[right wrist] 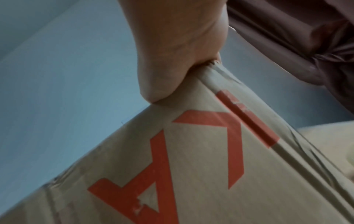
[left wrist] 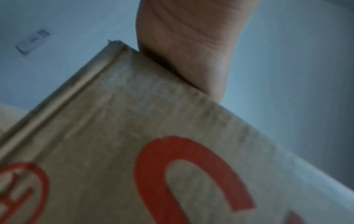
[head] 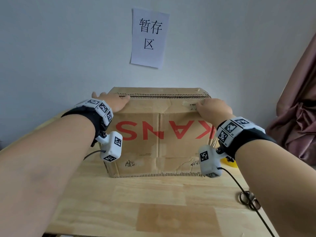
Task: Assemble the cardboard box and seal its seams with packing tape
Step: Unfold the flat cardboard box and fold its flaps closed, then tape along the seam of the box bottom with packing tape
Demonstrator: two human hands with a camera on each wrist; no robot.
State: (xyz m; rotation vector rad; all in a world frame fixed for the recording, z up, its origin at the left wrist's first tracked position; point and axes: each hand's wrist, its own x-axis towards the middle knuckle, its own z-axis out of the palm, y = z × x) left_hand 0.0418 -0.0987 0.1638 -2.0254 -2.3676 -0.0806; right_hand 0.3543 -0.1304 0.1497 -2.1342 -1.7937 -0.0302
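Box (head: 159, 134): upright on table (head: 153, 202) by wall, red print inverted. Left hand (head: 112, 101) flat on top left corner, fingers straight. Right hand (head: 213, 106) on top right edge; finger state unclear. Advice: press evenly, flaps flush before taping.

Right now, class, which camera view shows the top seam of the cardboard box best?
The head view: the seam runs across the box top between the left hand and right hand. The wrist views show only the box's printed side from below, never the seam.
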